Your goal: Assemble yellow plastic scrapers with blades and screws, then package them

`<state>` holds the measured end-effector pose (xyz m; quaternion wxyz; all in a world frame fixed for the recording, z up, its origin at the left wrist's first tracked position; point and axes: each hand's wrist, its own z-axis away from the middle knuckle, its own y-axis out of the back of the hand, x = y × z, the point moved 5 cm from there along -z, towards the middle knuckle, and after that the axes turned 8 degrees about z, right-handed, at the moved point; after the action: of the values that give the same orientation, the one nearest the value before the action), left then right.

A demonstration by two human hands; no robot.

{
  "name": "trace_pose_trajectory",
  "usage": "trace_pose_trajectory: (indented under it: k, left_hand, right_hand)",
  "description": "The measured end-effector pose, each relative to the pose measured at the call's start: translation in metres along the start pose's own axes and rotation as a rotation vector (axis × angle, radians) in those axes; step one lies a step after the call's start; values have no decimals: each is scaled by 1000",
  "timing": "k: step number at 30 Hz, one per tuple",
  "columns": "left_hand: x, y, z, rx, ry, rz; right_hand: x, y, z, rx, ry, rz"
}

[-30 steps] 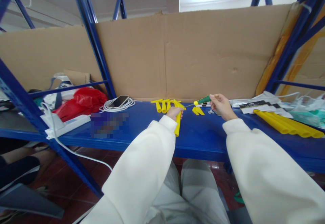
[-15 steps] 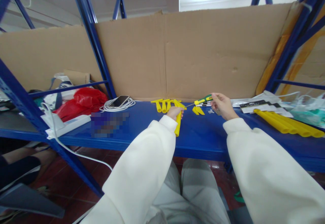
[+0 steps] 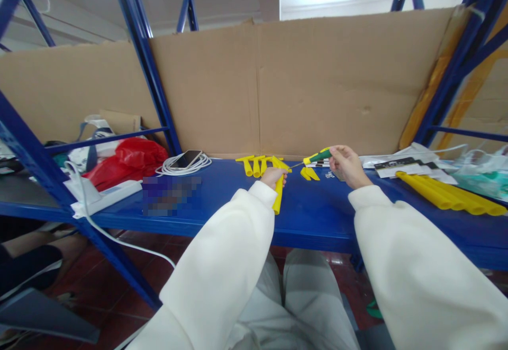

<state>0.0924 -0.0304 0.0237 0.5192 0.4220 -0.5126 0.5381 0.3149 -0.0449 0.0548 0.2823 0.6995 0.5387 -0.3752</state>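
Observation:
My left hand (image 3: 273, 177) is closed around a yellow plastic scraper-like piece with a tubular handle (image 3: 279, 196), whose open end points toward me. In my right hand (image 3: 347, 165) is the end of a screwdriver (image 3: 318, 156) with a green and yellow handle. Its thin shaft runs left, and the tip meets the yellow piece beside my left fingers. The exact contact is too small to make out. Behind my left hand lie several assembled yellow pieces (image 3: 256, 165). Two small flat yellow parts (image 3: 309, 173) rest between my hands, with tiny loose bits (image 3: 330, 175) near my right fingers.
Several yellow tubes (image 3: 448, 194) lie at the right by printed cards (image 3: 408, 165) and plastic bags. On the left are a phone (image 3: 187, 159) on a coiled white cable, a white power strip (image 3: 115, 196) and a red bag (image 3: 125, 159). Cardboard (image 3: 317, 85) stands behind the blue shelf (image 3: 313, 217).
The screwdriver's handle has turned about its axis, showing more green now. My left hand and the yellow piece stay in nearly the same place.

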Motion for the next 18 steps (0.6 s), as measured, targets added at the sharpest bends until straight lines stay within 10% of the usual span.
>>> trace_pose_trajectory:
  k: [18]
  left_hand:
    - [-1,2,-3,17,20,-13]
  right_hand:
    - [5,-2,-3,-152,16,-69]
